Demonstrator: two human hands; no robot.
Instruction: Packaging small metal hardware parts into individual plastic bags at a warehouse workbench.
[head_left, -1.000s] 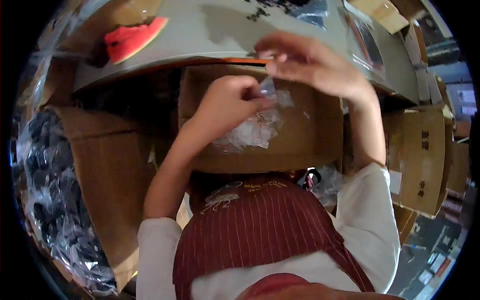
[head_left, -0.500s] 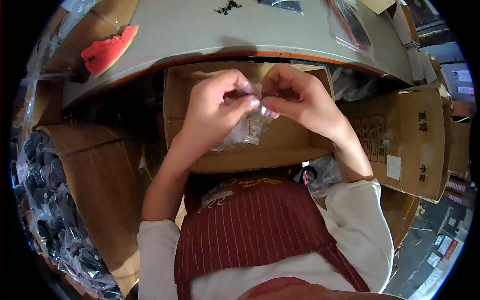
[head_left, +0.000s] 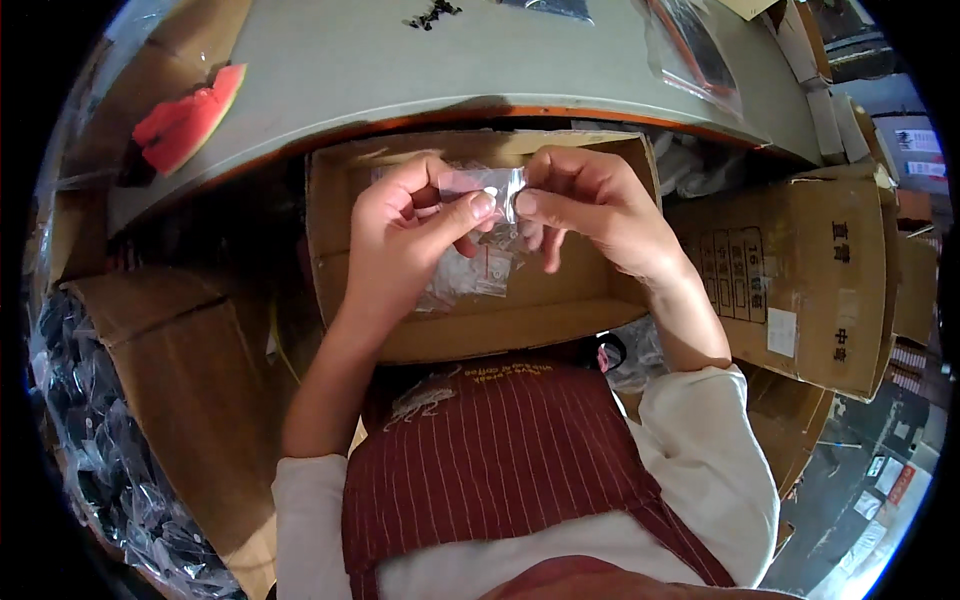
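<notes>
Between my two hands is a small clear zip bag, stretched out above an open cardboard box. My left hand pinches the bag's left part between thumb and fingers. A small white piece shows at the left thumb tip; whether it lies inside the bag I cannot tell. My right hand grips the bag's right edge, where a bright strip runs along it. Under my hands, more small clear bags lie in the left part of the box.
A grey table with an orange edge lies beyond the box, holding a watermelon slice, small black parts and a plastic-wrapped item. Cardboard boxes stand left and right. Bagged dark items fill the far left.
My hands have drawn slightly apart, and the bag between them now shows flat and stretched. The left hand has shifted a little left. The whole view has also shifted slightly.
</notes>
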